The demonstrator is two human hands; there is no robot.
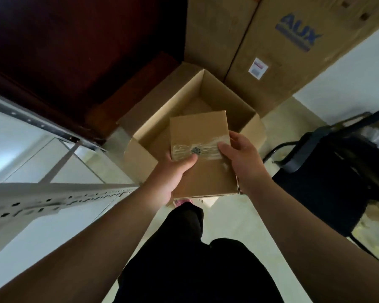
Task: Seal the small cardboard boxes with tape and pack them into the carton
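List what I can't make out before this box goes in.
Head view only.
- Carton floor, near part: hidden by the box.
- Left hand fingers and box underside: hidden by the box.
- Dark mark under the tape: blurred.
- Label on the AUX carton: too small.

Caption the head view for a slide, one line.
Left hand and right hand hold a tape-sealed small box over the open carton.

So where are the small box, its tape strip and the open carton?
small box (208, 173), head view, bare top face
tape strip (206, 150), head view, strip's middle
open carton (225, 98), head view, inner right wall
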